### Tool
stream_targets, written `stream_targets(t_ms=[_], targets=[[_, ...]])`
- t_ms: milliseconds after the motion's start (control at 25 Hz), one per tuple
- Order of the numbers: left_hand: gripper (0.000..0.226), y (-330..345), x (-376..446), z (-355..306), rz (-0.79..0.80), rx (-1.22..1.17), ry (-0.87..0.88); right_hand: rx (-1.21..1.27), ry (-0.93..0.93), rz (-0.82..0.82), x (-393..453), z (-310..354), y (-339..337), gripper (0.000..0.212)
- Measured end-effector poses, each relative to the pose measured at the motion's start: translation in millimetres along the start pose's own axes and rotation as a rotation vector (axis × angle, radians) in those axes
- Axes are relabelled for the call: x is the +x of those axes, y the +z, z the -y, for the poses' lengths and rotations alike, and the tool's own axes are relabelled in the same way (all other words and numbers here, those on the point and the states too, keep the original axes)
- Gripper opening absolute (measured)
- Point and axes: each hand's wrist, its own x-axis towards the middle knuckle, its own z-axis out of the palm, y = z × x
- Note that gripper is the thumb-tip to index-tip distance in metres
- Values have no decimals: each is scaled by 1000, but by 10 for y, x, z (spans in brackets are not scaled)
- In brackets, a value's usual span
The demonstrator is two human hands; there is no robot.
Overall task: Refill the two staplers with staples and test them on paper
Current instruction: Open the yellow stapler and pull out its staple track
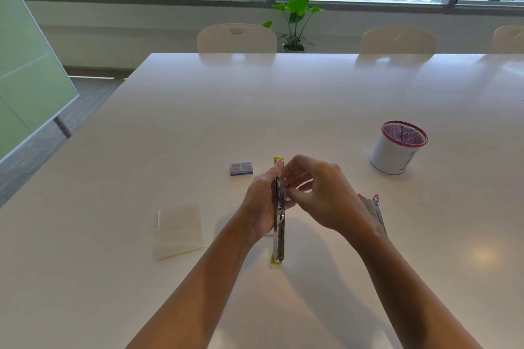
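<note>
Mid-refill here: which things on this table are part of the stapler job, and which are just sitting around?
Part of the job:
yellow stapler, opened out, gripped by the left hand; right hand pinching at its middle
pink stapler, on the table behind the right wrist
staple box
paper

Lying about:
mesh pen cup
chairs
potted plant

Two bare forearms in view, no sleeves visible up to frame edge. Left hand [262,201] & right hand [320,195]: no gloves, no rings, no watch or wristband seen. Fingers [295,167] bare, nails short, unpainted as far as visible. No markings or tattoos.
</note>
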Motion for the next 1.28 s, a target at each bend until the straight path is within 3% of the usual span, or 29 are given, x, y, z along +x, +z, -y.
stream_targets(t_ms=[200, 360, 640, 760, 920, 1200, 1280], targets=[[40, 102, 119, 71, -17, -126, 0, 265, 110, -91, 67, -189, -190, 19], [43, 196, 199, 115, -8, -153, -29, 325, 209, -207, 150, -394, -519, 9], [42, 291, 249, 181, 0, -140, -40, -104, 287, -516, 344, -1039, -1321, 8], [39, 331, 260, 230, -10, -134, -42, -280, 314, -536, 411, -1320, -1438, 15], [35, 341, 275, 286, -10, -75, -31, -329, 342, -509, 447, -1498, -1434, 18], [44, 347, 283, 304, 4, -69, -44, -233, 326, -586, 437, -1369, -1285, 14], [55, 361, 283, 308, 8, -109, -68, -135, 304, -528, 427, -1206, -1113, 10]])
